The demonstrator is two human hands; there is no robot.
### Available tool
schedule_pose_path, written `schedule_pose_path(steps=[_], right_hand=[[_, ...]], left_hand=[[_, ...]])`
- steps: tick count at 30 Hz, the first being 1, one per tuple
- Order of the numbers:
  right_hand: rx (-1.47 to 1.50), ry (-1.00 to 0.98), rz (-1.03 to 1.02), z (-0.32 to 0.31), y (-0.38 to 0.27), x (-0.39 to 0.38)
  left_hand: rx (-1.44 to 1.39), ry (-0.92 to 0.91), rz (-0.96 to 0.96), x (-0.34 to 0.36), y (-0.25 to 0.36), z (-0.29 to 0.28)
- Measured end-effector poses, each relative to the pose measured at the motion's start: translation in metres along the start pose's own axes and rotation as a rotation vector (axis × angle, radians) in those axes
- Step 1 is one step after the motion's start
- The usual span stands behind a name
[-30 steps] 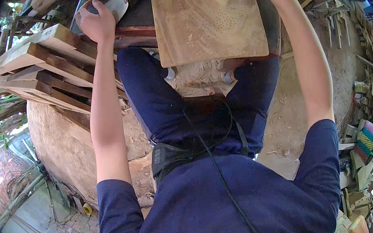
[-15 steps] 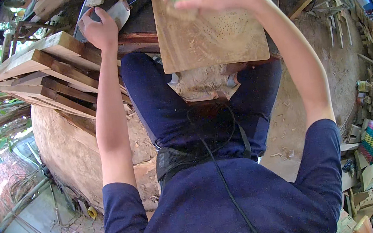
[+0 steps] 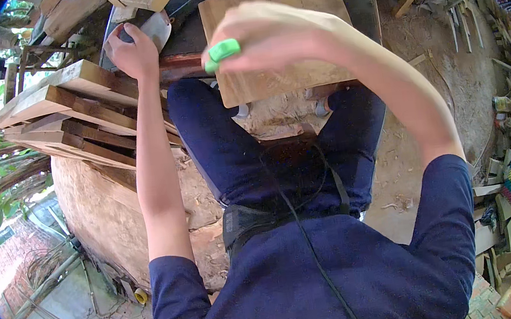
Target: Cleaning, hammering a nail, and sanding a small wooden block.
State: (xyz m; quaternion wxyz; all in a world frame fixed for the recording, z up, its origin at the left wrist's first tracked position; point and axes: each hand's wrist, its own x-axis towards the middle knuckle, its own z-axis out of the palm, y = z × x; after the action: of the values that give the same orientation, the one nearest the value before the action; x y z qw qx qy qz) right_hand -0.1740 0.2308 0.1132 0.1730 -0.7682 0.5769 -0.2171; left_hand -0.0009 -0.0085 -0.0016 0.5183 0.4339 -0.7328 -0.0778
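Presumably for steady support, the wooden board (image 3: 287, 80) lies flat on the dark tabletop (image 3: 361, 3), the right grip (image 3: 274, 33) wrapped round a green object (image 3: 224, 50) over the board's left edge, while the left grip (image 3: 137, 54), left of the board beside a metal piece (image 3: 159, 30), I cannot tell open or closed.

The board (image 3: 296, 78) is smooth, matt wood. The green handle (image 3: 224, 50) appears plastic; the grey plate (image 3: 157, 30), metal. Planks (image 3: 75, 88): bare wood. Shirt (image 3: 321, 267): matt cloth.
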Motion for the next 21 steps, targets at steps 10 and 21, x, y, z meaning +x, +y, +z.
schedule_pose_path(steps=[10,21], right_hand=[[-0.110,-0.111,-0.103,-0.005,-0.021,-0.032],[0.369,0.149,-0.034,0.007,-0.028,-0.094]], left_hand=[[-0.039,-0.004,-0.023,-0.002,0.008,0.002],[-0.038,0.000,0.005,-0.001,0.003,0.005]])
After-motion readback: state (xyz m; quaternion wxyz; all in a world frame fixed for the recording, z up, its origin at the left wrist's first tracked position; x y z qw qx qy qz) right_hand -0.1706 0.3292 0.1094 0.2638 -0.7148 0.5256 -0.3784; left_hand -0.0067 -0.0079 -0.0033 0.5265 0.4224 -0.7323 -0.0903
